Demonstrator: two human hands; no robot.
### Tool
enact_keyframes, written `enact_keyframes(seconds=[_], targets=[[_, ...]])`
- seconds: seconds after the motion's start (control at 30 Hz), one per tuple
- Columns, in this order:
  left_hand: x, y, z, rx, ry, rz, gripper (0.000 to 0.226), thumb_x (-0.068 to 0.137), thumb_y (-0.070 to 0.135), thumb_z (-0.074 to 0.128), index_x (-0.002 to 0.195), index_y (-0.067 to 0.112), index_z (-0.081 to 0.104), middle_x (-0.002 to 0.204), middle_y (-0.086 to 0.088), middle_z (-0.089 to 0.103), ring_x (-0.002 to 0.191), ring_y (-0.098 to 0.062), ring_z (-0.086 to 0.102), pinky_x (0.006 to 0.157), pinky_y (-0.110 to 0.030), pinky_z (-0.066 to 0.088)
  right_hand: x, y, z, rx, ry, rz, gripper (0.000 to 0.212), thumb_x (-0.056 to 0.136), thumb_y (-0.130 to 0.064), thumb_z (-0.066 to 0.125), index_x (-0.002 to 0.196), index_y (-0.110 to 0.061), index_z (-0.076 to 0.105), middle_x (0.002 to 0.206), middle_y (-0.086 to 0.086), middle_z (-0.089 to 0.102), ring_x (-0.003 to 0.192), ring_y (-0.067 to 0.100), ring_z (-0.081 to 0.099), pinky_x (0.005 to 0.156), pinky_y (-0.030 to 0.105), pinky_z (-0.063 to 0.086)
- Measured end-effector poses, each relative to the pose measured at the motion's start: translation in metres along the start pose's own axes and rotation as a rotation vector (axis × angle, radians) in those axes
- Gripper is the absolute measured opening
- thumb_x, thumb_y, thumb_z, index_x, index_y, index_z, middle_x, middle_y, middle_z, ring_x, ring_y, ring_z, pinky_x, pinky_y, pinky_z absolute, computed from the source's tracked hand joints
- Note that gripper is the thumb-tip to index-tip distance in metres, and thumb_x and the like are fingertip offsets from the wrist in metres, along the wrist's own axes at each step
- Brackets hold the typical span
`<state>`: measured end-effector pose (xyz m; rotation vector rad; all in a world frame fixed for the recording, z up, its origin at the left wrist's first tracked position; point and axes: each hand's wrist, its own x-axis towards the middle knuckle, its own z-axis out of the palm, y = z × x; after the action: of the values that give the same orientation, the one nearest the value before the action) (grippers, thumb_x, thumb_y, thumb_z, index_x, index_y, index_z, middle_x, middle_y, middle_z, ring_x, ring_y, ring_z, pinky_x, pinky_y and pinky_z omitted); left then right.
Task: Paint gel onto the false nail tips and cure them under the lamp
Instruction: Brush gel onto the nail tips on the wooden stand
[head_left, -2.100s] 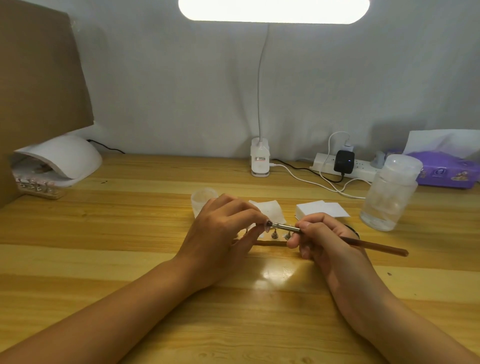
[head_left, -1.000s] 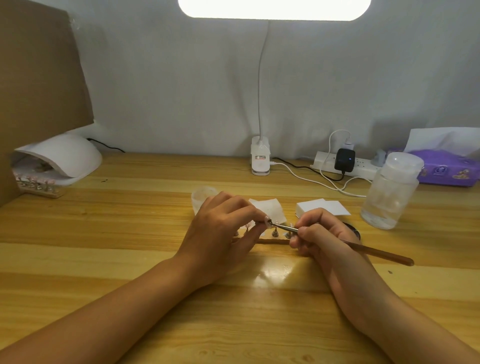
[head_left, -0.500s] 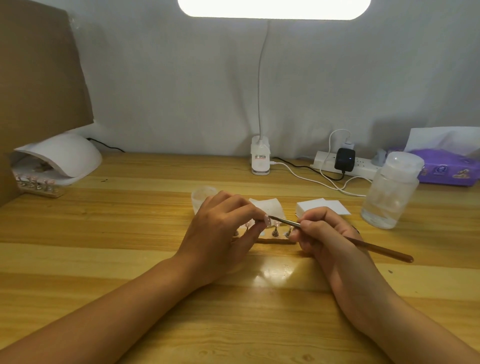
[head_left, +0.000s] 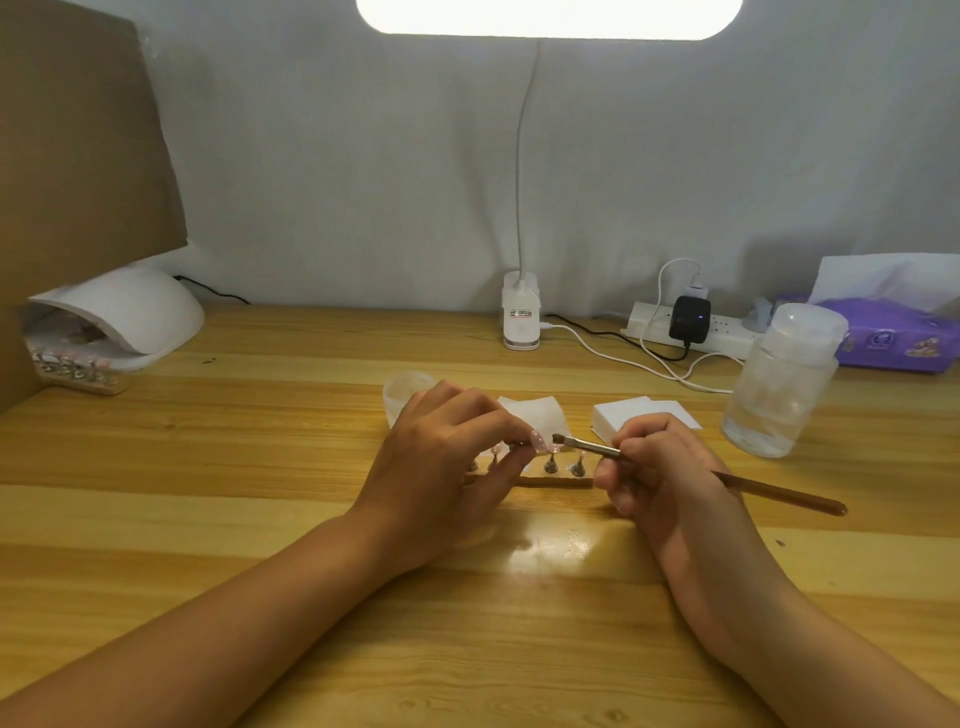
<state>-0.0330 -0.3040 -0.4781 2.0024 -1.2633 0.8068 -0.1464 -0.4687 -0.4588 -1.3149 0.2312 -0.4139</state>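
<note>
Head view: your left hand (head_left: 447, 457) is clamped on one false nail tip (head_left: 538, 440), pinched between thumb and fingertips just above the holder strip (head_left: 556, 482) on the bench (head_left: 260, 467). Your right hand (head_left: 660, 467) is curled round the brush (head_left: 592, 447), pencil grip, near the ferrule.

Change: half a second ago the bristles sat on that tip. Now they're just off it to the right, with a small gap showing. The left hand hasn't shifted. The right hand has backed away slightly.

Read: the stroke looks finished, or you're pausing between strokes. I can't tell the gel coverage from here, the tip is too small. Two more tips stand on the strip beside the brush, and others are half hidden behind your left hand.

The curing lamp (head_left: 124, 317) is well apart, far left, with another rack (head_left: 72, 370) at its mouth. Curing of this strip hasn't started.
</note>
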Motion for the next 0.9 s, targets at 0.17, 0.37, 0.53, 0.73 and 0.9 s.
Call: enact_keyframes(seconds=[0.17,0.37,0.53,0.73,0.9], targets=[[0.0002,0.0012,-0.0003,0.004,0.004,0.004,0.009,0.087,0.028,0.070,0.091,0.021,0.074,0.085,0.007,0.066,0.083,-0.018,0.056,0.071,-0.038,0.045,-0.0018,-0.0003,0.0008,-0.029,-0.041,-0.018,0.009,0.093,-0.012,0.054,0.085,-0.013,0.057,0.070,0.013,0.069,0.060,0.013,0.051,0.059,0.023,0.043],[0.0006,0.0023,-0.0010,0.016,-0.008,-0.003,0.014,0.088,0.030,0.066,0.090,0.019,0.074,0.085,0.006,0.066,0.083,-0.018,0.055,0.070,-0.036,0.044,-0.0042,-0.0014,0.0024,-0.074,-0.059,-0.036,0.007,0.092,-0.014,0.058,0.085,-0.013,0.060,0.074,0.014,0.071,0.061,0.011,0.050,0.066,0.028,0.041],[0.0007,0.0027,-0.0012,0.015,-0.008,-0.003,0.015,0.088,0.031,0.064,0.091,0.019,0.074,0.085,0.007,0.066,0.083,-0.016,0.055,0.070,-0.036,0.044,-0.0045,-0.0002,0.0011,-0.105,-0.070,-0.033,0.006,0.091,-0.015,0.060,0.087,-0.014,0.063,0.077,0.013,0.072,0.066,0.014,0.052,0.069,0.030,0.043],[0.0011,0.0031,-0.0015,0.011,-0.006,-0.001,0.016,0.089,0.032,0.063,0.090,0.019,0.074,0.084,0.007,0.066,0.082,-0.016,0.055,0.069,-0.038,0.045,-0.0041,0.0013,0.0015,-0.124,-0.054,-0.030,0.007,0.092,-0.015,0.060,0.087,-0.013,0.063,0.076,0.012,0.072,0.067,0.015,0.053,0.069,0.030,0.043],[0.0009,0.0031,-0.0022,0.014,-0.015,-0.004,0.015,0.088,0.030,0.065,0.090,0.019,0.074,0.084,0.006,0.066,0.082,-0.018,0.056,0.069,-0.040,0.045,-0.0040,0.0016,0.0012,-0.132,-0.041,-0.021,0.007,0.092,-0.015,0.059,0.087,-0.014,0.064,0.075,0.011,0.072,0.063,0.012,0.052,0.070,0.030,0.043]])
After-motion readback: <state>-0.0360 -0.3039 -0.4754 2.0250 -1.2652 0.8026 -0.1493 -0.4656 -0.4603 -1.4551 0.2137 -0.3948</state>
